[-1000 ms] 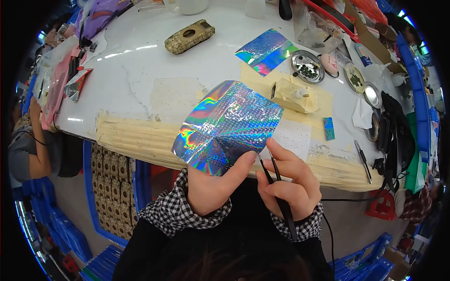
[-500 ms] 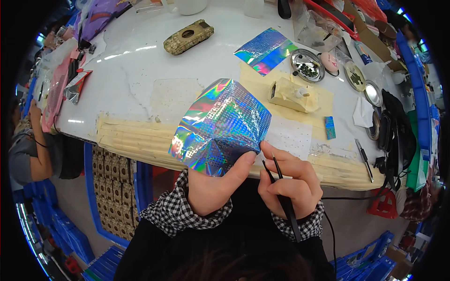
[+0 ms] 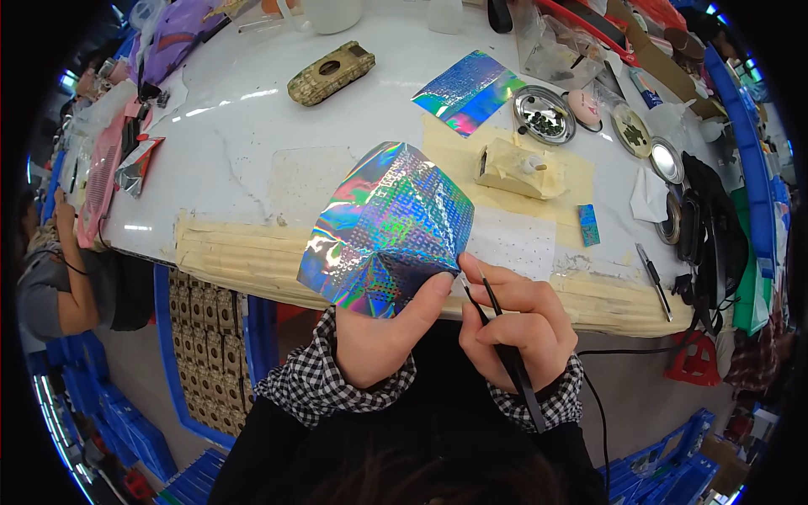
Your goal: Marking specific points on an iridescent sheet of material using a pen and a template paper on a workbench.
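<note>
A shiny holographic sticker sheet [image 3: 396, 215], bent and covered in rows of small marks, is gripped by my left hand [image 3: 383, 341], its thumb on the lower right corner. My right hand [image 3: 526, 324] holds black tweezers [image 3: 512, 366], their tips parted and pointing up near that corner. The right index fingertip is at the sheet's edge, close to the left thumb. Most of my left fingers are hidden behind the sheet. Past the hands, a tape-covered block with a white peg [image 3: 520, 171] sits on the table.
A camouflage tank hull [image 3: 331, 73] lies farther back beside a second holographic sheet [image 3: 468, 91]. Round metal dishes [image 3: 544, 114] with small dark parts stand at right. A pen-like knife [image 3: 653, 281] rests near the edge. Below left, a blue crate [image 3: 172, 370] holds several camouflage hulls.
The view has shifted slightly. Both hands keep their hold on the sheet and the tweezers; the sheet has tilted a little, and its reflections differ.
</note>
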`<state>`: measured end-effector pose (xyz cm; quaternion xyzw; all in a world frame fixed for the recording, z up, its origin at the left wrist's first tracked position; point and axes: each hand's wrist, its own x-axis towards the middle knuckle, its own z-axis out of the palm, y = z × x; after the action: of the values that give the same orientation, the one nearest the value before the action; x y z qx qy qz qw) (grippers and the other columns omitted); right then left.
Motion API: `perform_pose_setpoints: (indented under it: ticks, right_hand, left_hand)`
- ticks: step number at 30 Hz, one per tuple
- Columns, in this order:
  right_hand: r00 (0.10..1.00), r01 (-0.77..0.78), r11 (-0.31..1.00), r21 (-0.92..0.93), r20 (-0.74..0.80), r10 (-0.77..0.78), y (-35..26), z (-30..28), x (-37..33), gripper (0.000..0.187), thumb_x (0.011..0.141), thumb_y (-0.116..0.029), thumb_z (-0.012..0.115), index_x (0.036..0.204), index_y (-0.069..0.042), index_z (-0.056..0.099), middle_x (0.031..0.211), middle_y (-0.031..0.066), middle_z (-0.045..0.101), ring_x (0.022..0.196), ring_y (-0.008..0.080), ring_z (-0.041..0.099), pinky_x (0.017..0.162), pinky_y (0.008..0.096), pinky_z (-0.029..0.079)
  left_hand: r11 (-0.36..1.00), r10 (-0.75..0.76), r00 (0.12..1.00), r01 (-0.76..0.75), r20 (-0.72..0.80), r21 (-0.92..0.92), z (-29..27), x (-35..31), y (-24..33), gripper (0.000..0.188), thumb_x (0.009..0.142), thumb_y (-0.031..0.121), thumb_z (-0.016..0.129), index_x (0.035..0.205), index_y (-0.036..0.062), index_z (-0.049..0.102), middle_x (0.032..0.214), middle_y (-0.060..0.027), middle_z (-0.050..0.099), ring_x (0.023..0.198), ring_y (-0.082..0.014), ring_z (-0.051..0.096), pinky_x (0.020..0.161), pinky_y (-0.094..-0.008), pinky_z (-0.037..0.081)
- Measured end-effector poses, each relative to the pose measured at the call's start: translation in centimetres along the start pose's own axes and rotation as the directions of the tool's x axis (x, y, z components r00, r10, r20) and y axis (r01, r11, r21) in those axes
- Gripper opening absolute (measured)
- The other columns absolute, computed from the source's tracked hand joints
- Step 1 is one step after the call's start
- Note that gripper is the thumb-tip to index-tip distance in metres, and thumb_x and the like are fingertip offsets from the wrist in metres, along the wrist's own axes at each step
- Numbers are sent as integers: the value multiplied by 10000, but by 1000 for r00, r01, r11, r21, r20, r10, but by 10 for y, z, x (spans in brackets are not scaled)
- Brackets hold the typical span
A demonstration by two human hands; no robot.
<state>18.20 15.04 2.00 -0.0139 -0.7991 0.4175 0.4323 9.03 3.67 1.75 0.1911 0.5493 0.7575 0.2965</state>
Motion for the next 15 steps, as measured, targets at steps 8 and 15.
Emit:
perform_pose_setpoints:
  ticks: [8, 15]
  right_hand:
    - [1000, -15, 1000, -5, -2, 15, -1, -1, 2, 230, 646, 112, 693, 692, -20, 511, 784, 132, 576, 892, 340, 650, 721, 349, 565]
    - [1000, -15, 1000, -7, 2, 15, 0, 0, 2, 220, 649, 110, 694, 700, -16, 521, 785, 135, 569, 895, 339, 649, 726, 347, 564]
  left_hand:
    - [1000, 27, 1000, -27, 0, 9, 1, 1, 0, 278, 811, -31, 617, 1075, -12, 535, 1008, -68, 594, 912, -134, 576, 783, -265, 468]
    - [998, -67, 997, 68, -26, 9, 1, 1, 5, 267, 811, -19, 623, 1064, -12, 539, 991, -61, 593, 894, -127, 575, 776, -260, 467]
